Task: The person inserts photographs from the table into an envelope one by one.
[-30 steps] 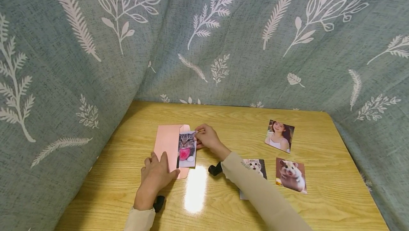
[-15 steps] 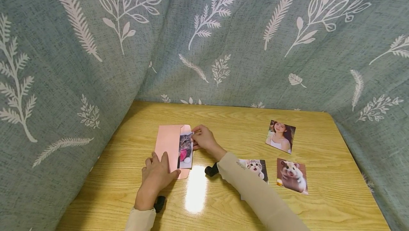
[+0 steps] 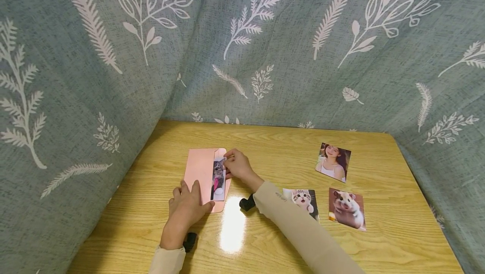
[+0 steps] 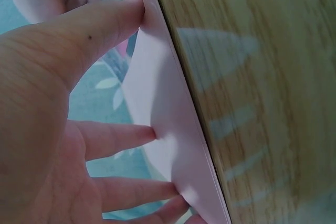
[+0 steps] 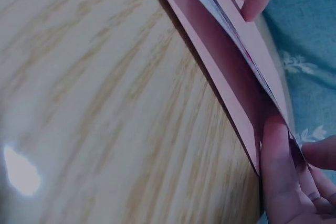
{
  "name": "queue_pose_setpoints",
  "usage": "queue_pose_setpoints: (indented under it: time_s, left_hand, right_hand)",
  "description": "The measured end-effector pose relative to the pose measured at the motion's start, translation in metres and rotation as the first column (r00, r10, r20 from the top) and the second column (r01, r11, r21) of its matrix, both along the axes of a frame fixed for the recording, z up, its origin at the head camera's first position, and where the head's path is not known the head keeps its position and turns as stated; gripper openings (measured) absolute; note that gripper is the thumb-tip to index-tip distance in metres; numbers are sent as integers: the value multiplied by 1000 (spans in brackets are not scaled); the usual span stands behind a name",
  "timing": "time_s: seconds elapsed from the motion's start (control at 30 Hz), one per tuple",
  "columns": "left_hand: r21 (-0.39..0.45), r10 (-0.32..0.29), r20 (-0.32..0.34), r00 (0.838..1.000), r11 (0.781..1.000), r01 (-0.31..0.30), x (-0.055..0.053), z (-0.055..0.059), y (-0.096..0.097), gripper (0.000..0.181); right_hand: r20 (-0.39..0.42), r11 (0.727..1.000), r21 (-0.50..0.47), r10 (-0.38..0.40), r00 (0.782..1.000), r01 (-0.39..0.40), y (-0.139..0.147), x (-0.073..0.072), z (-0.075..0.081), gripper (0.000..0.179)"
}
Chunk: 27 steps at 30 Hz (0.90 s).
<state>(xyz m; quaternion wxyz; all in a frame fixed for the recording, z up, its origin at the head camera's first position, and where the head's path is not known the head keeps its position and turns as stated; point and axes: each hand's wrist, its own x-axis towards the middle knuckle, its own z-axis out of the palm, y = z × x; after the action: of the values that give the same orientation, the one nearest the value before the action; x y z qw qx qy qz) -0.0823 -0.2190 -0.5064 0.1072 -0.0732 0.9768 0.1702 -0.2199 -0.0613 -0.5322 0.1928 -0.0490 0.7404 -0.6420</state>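
Note:
A pink envelope [image 3: 198,162] lies on the wooden table with its flap side toward the right. Part of a cat photo [image 3: 218,181] sticks out of its opening; the rest is hidden inside. My right hand [image 3: 238,166] pinches the photo's outer edge near the upper corner. In the right wrist view, the photo [image 5: 231,35] stands tilted up over the envelope's flap, one finger beneath it and the thumb on top. My left hand [image 3: 187,206] presses the envelope down with spread fingers; in the left wrist view, its fingertips and thumb [image 4: 121,17] rest on the pink paper.
To the right lie a photo of a person [image 3: 332,162], a hamster photo [image 3: 346,208] and a kitten photo [image 3: 303,200], partly under the right sleeve [image 3: 299,232]. A leaf-patterned curtain [image 3: 250,46] surrounds the table [image 3: 273,143] at the back and sides.
My right hand has moved left, sliding the cat photo deeper into the envelope, so a narrower strip shows. My left hand stays in place on the envelope.

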Motion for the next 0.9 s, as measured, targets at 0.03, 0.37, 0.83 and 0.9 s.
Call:
queue_pose_setpoints:
  time_s: [0.03,0.37,0.83,0.9]
  left_hand:
    - [0,-2,-2,1000,1000,2,0,0,0,91]
    - [-1,-5,-15,1000,1000,5,1,1,0,90]
    - [-2,-10,-48,999,1000,10,2,1,1,89]
    - [-5,-15,-49,999,1000,14,2,1,1,89]
  right_hand:
    - [-16,1000,15,5,1000,-5,0,0,0,20]
    - [-129,991,122,68,989,-52,16,5,3,25]
    - [74,992,-95,87,993,-80,34,42,10,31]
    - [88,989,-123,93,992,-82,35,47,9,33]
